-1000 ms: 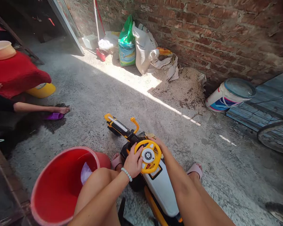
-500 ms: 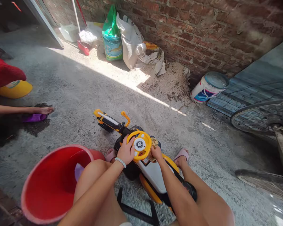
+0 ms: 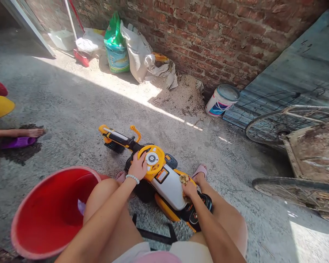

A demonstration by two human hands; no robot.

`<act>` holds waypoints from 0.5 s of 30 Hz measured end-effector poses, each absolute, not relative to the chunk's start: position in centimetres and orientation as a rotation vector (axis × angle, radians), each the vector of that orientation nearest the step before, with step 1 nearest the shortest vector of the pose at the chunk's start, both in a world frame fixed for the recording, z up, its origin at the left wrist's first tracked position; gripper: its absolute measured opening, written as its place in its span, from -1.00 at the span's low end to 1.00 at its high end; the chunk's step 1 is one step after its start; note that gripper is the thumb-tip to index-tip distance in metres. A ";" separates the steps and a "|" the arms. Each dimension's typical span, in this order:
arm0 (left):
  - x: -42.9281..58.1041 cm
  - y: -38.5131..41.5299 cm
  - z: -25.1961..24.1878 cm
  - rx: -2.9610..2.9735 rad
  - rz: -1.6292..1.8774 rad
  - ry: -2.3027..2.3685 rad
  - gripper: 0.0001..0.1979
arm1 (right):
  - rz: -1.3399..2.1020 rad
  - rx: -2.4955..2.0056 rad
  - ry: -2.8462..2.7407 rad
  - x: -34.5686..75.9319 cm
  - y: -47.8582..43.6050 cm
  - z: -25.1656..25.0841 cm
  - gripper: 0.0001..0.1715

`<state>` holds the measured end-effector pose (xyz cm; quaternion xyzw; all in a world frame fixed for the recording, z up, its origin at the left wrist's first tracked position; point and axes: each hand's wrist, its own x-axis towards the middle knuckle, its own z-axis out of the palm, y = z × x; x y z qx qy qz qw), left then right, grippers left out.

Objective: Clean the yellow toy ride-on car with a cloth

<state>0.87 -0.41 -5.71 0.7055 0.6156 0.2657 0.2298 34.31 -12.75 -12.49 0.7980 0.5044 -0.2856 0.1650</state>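
A yellow, black and white ride-on toy car with a digger-like arm at its front stands on the floor between my legs. My left hand, with a pale bead bracelet at the wrist, is wrapped round the left rim of its yellow steering wheel. In my right hand is a crumpled brownish-yellow rag, pressed against the rear right of the toy's white top panel. Part of the rag is hidden under my fingers.
A large red bucket stands at my left with something pale purple inside. Another person's foot shows at far left. Sacks lean against the brick wall. A lidded paint pail and a wheeled cart are at right.
My right hand has moved the rag from beside the steering wheel back along the toy's body. My left hand stays on the wheel. The view has shifted to the right.
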 end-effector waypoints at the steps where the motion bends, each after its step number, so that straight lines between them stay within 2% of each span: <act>1: 0.8 -0.4 -5.8 1.946 0.740 1.697 -0.44 | -0.810 2.273 1.446 33.4 -12.2 -12.5 -0.36; 4: 0.7 -0.5 -5.9 1.958 0.736 1.702 -0.44 | -0.831 2.246 1.645 29.7 -9.8 -12.2 -0.24; 8: 0.6 -0.5 -5.7 1.956 0.711 1.701 -0.43 | -0.954 2.142 1.860 26.3 -6.6 -11.3 -0.24; 11: 0.6 -0.6 -5.6 1.957 0.698 1.699 -0.43 | -0.978 2.140 1.854 26.4 -7.1 -11.3 -0.23; 15: 0.5 -0.5 -5.5 1.954 0.700 1.672 -0.44 | -0.827 2.317 1.592 29.2 -11.0 -12.3 -0.31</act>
